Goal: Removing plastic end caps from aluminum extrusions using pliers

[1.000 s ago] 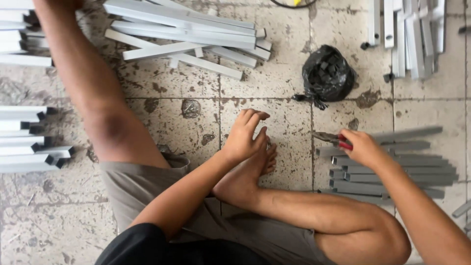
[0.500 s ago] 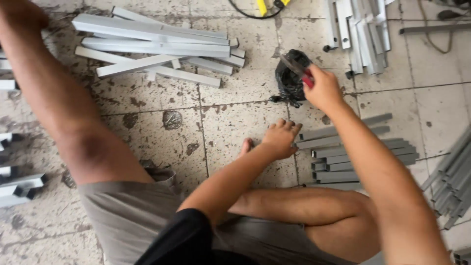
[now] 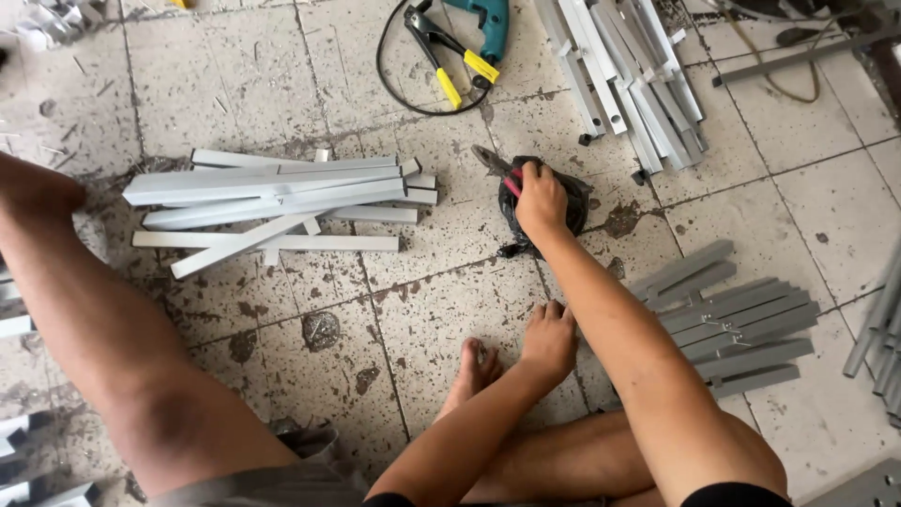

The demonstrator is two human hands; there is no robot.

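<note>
The right hand (image 3: 542,199) grips a red-handled tool (image 3: 507,178) over the crumpled black plastic bag (image 3: 572,202); the left hand (image 3: 550,340) rests released on the tiled floor (image 3: 422,310), near the foot (image 3: 476,368).

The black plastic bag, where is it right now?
In the head view the black plastic bag lies on the tiled floor at upper centre, under the right hand, between two piles of grey metal strips.
</note>
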